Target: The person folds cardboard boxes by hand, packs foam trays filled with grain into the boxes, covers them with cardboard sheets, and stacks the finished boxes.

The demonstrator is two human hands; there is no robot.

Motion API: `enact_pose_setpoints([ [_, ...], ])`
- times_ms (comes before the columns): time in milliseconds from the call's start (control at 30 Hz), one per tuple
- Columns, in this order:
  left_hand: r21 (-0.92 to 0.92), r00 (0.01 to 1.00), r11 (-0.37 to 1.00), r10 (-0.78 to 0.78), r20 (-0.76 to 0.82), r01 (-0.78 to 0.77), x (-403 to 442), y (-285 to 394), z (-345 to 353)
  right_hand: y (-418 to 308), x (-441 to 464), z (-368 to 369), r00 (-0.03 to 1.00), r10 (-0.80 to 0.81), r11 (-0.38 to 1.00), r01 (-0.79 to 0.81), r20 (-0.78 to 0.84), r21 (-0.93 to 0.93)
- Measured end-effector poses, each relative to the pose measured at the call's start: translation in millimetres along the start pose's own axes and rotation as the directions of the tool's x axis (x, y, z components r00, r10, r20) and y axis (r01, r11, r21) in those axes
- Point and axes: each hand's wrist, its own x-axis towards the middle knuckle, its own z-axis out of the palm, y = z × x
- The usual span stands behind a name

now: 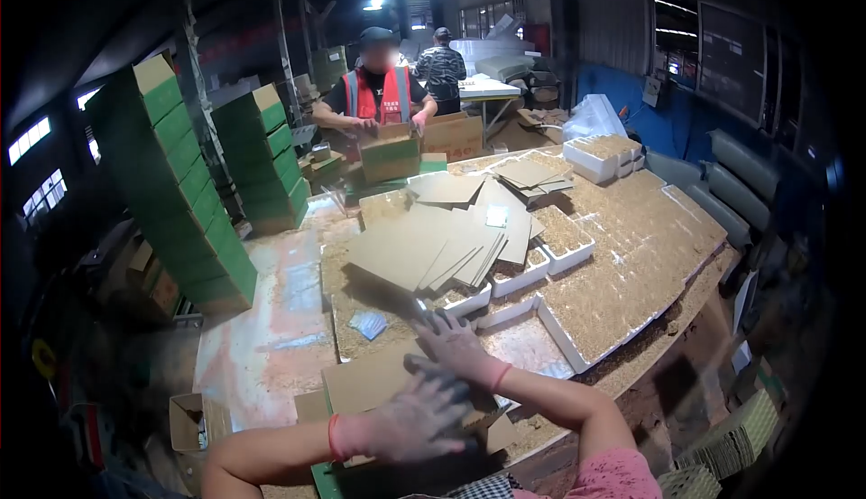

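Note:
A brown cardboard carton with green sides (pixel 365 382) stands at the near edge of the table, right in front of me. My left hand (pixel 410 420), in a grey-and-pink work glove, reaches over its near side with fingers stretched out. Just beyond, my gloved right hand (pixel 458 347) lies over the carton's far right part, fingers spread. What lies under both palms is hidden. A small blue-and-white packet (pixel 368 324) rests on the shavings behind the carton. Flat cardboard sheets (pixel 433 242) are heaped farther back, with another small packet (pixel 496 217) on top.
White trays of wood shavings (pixel 622 282) cover the table's right half; one bare white tray (pixel 528 337) sits beside my right hand. Tall stacks of green cartons (pixel 194 197) rise at the left. Across the table a person in a red vest (pixel 383 93) handles a carton (pixel 390 152).

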Motion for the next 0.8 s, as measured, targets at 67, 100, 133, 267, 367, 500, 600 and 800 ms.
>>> enact_pose_setpoints([
  [67, -0.047, 0.929, 0.996, -0.084, -0.361, 0.072, -2, -33, 12, 20, -2, 24, 0.985, 0.016, 0.897, 0.063, -0.173, 0.439],
  [100, -0.032, 0.869, 0.966, -0.245, -0.43, 0.257, -7, -52, 28, 20, -11, 17, 0.974, 0.146, 0.768, -0.003, -0.171, 0.64],
  [133, -0.028, 0.778, 0.902, -0.387, -0.495, 0.431, -14, -69, 47, 20, -21, 10, 0.952, 0.275, 0.59, -0.054, -0.138, 0.806],
  [267, -0.198, 0.653, 0.882, -0.454, -0.607, 0.429, -69, -94, 78, -11, -113, 32, 0.935, 0.21, 0.235, -0.332, 0.286, 0.914],
  [367, -0.46, 0.533, 0.888, -0.405, -0.743, 0.034, -112, -100, 96, -22, -116, 29, 0.957, 0.099, 0.281, -0.289, 0.271, 0.915],
  [500, -0.806, 0.496, 0.364, -0.646, -0.579, -0.467, -113, -74, 128, -79, -57, -130, 1.0, 0.017, 0.576, -0.026, 0.02, 0.817],
  [600, -0.751, 0.315, 0.054, -0.886, -0.34, -0.658, -109, -81, 160, -139, -36, -59, 0.918, -0.396, 0.712, 0.332, -0.037, 0.619],
  [800, -0.879, 0.23, 0.458, -0.849, -0.476, -0.133, -108, -74, 184, -73, -91, -47, 0.927, 0.064, 0.6, 0.26, -0.369, 0.757],
])
